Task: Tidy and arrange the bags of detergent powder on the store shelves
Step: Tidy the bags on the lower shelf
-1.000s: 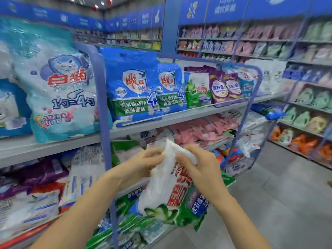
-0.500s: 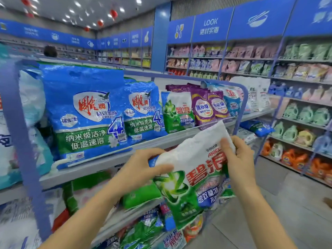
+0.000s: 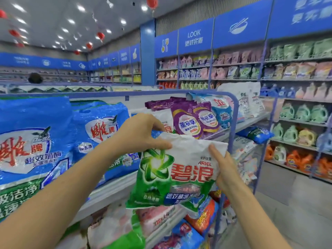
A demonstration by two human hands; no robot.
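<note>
I see the green-white detergent bag (image 3: 177, 175) up in front of the upper shelf (image 3: 111, 190). Left hand (image 3: 142, 134) pinches its top edge, right hand (image 3: 225, 169) grips its right side; fingers (image 3: 214, 152) mostly hidden behind it.

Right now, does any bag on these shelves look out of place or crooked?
Yes. A blue bag sticks out beyond the shelf frame on the right, tilted toward the aisle, not lined up like the others.

Red lanterns (image 3: 152, 2) hang from ceiling (image 3: 45, 8), spot lights (image 3: 71, 21) lit. Blue signboard (image 3: 195, 37) reads LOOK; bowl panel (image 3: 238, 26) beside it shows chopsticks. Green, yellow, orange jugs (image 3: 290, 134) far right. Grey floor (image 3: 296, 221).
</note>
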